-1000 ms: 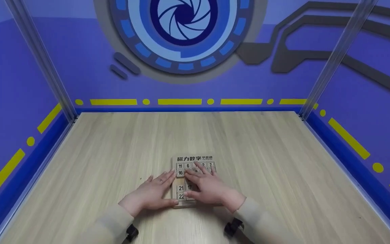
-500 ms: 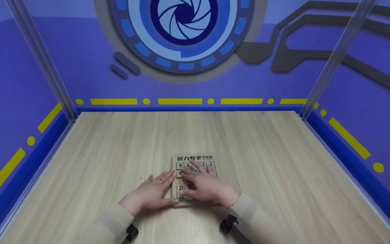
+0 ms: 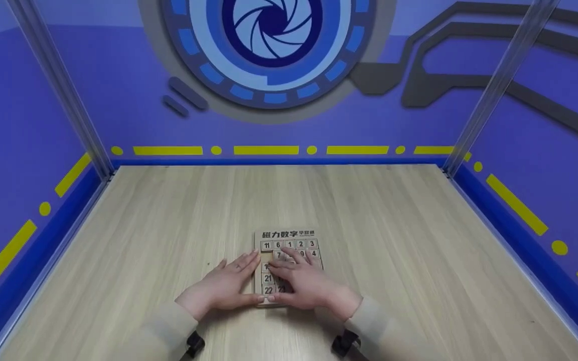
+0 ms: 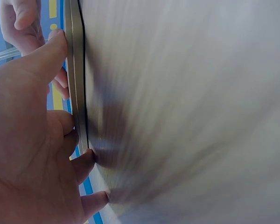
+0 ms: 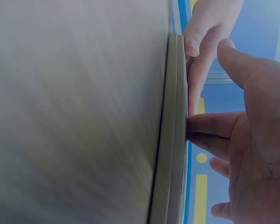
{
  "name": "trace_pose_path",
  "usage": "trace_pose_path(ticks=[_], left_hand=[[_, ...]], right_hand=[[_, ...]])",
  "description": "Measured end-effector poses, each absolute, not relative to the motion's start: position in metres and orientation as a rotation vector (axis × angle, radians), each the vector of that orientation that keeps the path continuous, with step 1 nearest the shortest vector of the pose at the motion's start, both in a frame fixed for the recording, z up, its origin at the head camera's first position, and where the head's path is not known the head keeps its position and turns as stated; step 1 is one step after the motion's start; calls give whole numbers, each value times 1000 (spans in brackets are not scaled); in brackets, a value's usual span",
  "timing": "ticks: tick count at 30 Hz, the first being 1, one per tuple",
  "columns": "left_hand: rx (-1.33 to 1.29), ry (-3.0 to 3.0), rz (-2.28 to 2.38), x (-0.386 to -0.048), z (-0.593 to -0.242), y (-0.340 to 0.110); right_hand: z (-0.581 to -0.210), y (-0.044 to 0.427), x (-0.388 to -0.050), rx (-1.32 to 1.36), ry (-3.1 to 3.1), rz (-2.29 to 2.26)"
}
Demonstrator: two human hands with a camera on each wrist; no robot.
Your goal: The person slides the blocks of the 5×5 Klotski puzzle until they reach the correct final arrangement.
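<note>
A wooden number slide puzzle (image 3: 289, 234) lies flat on the table, with dark digits on square tiles. My left hand (image 3: 226, 287) rests along its left edge, fingers extended and thumb at the near left corner. Over the board, my right hand (image 3: 314, 284) touches the tile marked 16 (image 3: 266, 266) with its fingertips. A bare slot shows just above that tile, in the left column. Several tiles on the right are hidden under this hand. In the right wrist view, the fingertips of my right hand (image 5: 256, 135) meet the top of the puzzle (image 5: 172, 116).
The wood-grain table (image 3: 193, 210) extends around the puzzle. Blue printed walls (image 3: 289, 135) with yellow marks enclose the back and both sides. Metal posts (image 3: 494, 90) stand at the back corners.
The tile marked 16 has slid down one place toward me, and the bare slot is now above it. My right hand shifted left, then back nearer me; the left hand stayed put.
</note>
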State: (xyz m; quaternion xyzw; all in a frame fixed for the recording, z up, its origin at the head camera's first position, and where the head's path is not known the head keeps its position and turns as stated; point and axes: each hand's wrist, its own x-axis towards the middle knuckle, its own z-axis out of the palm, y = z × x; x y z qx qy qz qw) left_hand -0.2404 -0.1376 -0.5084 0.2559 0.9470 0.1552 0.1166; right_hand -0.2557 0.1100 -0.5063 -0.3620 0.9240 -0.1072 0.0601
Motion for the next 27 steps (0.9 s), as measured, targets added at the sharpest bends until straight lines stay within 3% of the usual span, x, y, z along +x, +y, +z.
trace_pose_path(ticks=[9,27], left_hand=[[740,2771,447,-240,-509,-138],[749,2778,459,-240,-508,-137]], right_hand=[[-506,112,-258,-1079,2767,-348],[-503,97,-295,-921,2785,-399]])
